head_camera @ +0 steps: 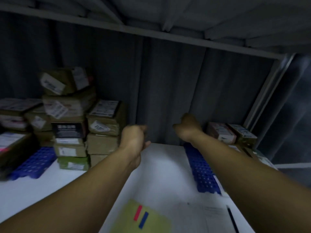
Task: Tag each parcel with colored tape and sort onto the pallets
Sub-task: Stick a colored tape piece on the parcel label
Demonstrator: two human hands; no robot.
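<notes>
Parcels (pixel 104 125) flank left hand (pixel 134 138), right hand (pixel 188 126)

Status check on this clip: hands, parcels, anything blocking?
Left hand curled, nothing visible in it; right hand, fingers hidden. Parcel stack on left pallet, few parcels on right pallet. Red strip and blue strip of tape on yellow sheet. No obstruction seen.

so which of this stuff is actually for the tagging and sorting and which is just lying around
For the job:
left parcel stack
right parcels
left blue pallet
right blue pallet
red tape strip
blue tape strip
yellow sheet holding both strips

Probably just lying about:
printed paper
dark pen, as far as the blur shows
</notes>
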